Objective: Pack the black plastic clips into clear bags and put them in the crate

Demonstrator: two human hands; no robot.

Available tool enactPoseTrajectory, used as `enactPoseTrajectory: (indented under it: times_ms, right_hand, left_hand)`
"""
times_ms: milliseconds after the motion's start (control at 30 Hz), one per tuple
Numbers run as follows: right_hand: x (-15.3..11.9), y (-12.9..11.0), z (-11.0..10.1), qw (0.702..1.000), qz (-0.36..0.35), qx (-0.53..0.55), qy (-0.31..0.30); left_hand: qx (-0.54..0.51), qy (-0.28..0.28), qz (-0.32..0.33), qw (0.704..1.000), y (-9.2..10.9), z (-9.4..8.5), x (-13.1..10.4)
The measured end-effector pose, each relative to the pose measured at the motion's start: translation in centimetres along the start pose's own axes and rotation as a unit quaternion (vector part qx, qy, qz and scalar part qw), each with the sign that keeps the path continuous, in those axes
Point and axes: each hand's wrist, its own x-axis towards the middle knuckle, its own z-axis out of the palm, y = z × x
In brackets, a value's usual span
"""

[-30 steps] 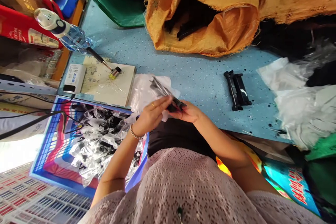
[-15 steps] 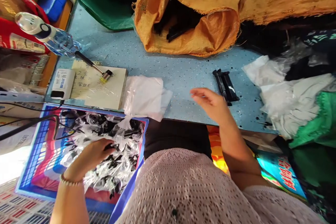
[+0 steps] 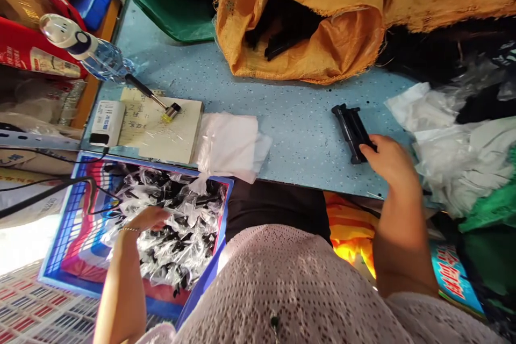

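My right hand [image 3: 390, 160] is at the black plastic parts [image 3: 351, 133], which lie side by side on the blue speckled table. Its thumb rests on top of the near right part and the fingers curl round that part's edge. My left hand [image 3: 148, 219] hovers over the blue crate [image 3: 56, 247], fingers loosely stretched towards the right, with nothing visible in them. Beneath it are several black parts in clear plastic bags [image 3: 181, 250]. A stack of flat clear bags [image 3: 231, 142] lies at the table's front edge, between my hands.
An orange woven sack [image 3: 298, 72] with black parts inside stands at the back, beside a green sack [image 3: 173, 16]. Left are a water bottle [image 3: 99, 56], a white box-shaped device [image 3: 108, 123] and a black-handled tool [image 3: 147, 91] on a pad. White bags [image 3: 455, 156] are heaped right.
My right hand has moved right, from left of the black parts to their right side, and now grips one. My left hand has shifted slightly over the crate. The view has shifted a little.
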Motion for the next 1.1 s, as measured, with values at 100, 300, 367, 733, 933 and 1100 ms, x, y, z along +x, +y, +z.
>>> enactPoseTrajectory:
  times_ms: [100, 300, 367, 733, 933, 1100]
  right_hand:
    - [-0.7, -2.7, 1.9, 0.96, -0.015, 0.278, -0.029]
    - [-3.0, -9.2, 5.2, 0.749, -0.014, 0.635, -0.188]
    - [-3.7, -10.1, 5.4, 0.698, -0.015, 0.677, -0.231]
    - [-2.6, -18.9, 8.5, 0.63, -0.043, 0.693, -0.347]
    - [-2.4, -17.0, 6.9, 0.699, -0.064, 0.67, -0.242]
    - [-4.2, -14.3, 6.0, 0.564, -0.09, 0.649, -0.503]
  left_hand:
    - [-0.059, -0.099, 0.121, 0.986, 6.3, 2.9, 1.7]
    - [0.093, 0.252, 0.271, 0.925, 20.1, 9.7, 8.0]
    - [0.064, 0.238, 0.263, 0.933, 20.9, 9.7, 10.1]
    - [-0.155, 0.261, 0.28, 0.911, 18.9, 7.6, 11.3]
    - [0.109, 0.315, 0.382, 0.862, 17.8, 5.9, 10.7]
    - [0.032, 0.307, 0.386, 0.869, 18.2, 6.1, 11.3]
